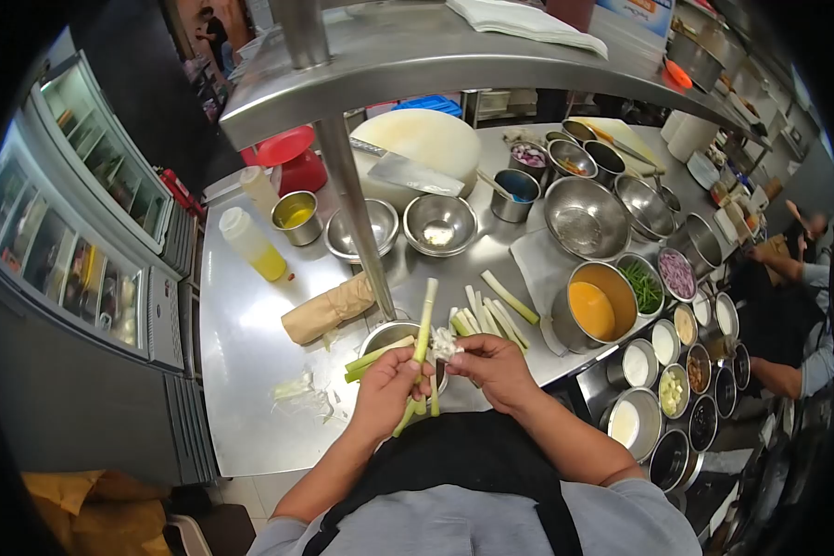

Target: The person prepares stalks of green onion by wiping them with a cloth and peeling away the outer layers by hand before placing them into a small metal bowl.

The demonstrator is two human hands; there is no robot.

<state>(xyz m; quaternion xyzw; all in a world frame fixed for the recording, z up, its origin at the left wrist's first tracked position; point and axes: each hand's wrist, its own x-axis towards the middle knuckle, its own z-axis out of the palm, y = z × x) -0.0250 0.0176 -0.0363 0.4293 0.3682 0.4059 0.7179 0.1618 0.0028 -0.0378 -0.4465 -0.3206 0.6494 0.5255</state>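
Note:
My left hand point(391, 385) is closed round a long pale green-and-white stalk point(426, 320), leek-like, held upright over a metal bowl point(394, 331). My right hand point(499, 369) pinches a crumpled white clump point(446, 345) beside the stalk; what it is made of is unclear. A dark narrow thing shows below the clump, too small to name. More green stalks point(361, 371) lie across the bowl, partly hidden by my left hand. To the right, a pile of similar stalks point(491, 315) rests on the steel table point(250, 408). Thin white peelings point(298, 391) lie at the left.
A steel post point(354, 208) and overhead shelf point(435, 69) stand in front. Beyond are a cleaver point(415, 173) on a round white board point(435, 134), metal bowls point(441, 225), and an oil bottle point(252, 244). Right are a pot of orange liquid point(591, 310), ingredient containers, and another person's arm point(777, 375).

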